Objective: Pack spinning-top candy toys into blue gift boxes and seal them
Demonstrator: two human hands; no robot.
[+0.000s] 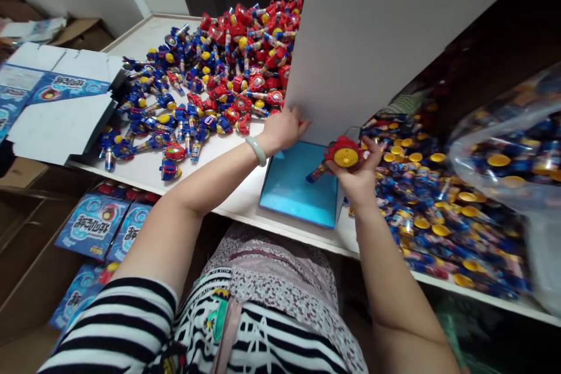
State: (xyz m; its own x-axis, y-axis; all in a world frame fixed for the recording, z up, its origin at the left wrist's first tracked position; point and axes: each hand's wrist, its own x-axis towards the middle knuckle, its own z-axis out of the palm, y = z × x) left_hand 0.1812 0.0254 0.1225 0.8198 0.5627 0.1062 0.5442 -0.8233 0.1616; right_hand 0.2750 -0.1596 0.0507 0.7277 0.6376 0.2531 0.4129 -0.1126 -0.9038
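Observation:
My right hand [359,178] grips a red toy with a yellow round face [345,156] and a short tube of candy-like pieces. It is held above a shiny blue surface [298,193], which seems to be the base of a box at the table edge. My left hand [284,128], with a pale green bangle on its wrist, is at the foot of a tall white panel [346,41]. Its fingers are curled, and a bit of red shows by the fingertips, but what they hold is hidden.
Left of the panel spreads a pile of red and blue toys [219,70]. To the right lie many blue tubes with yellow caps [421,210], beside a clear plastic bag [504,169] of more. Flattened printed cartons [56,93] overhang the left edge; packed blue boxes [96,225] sit below.

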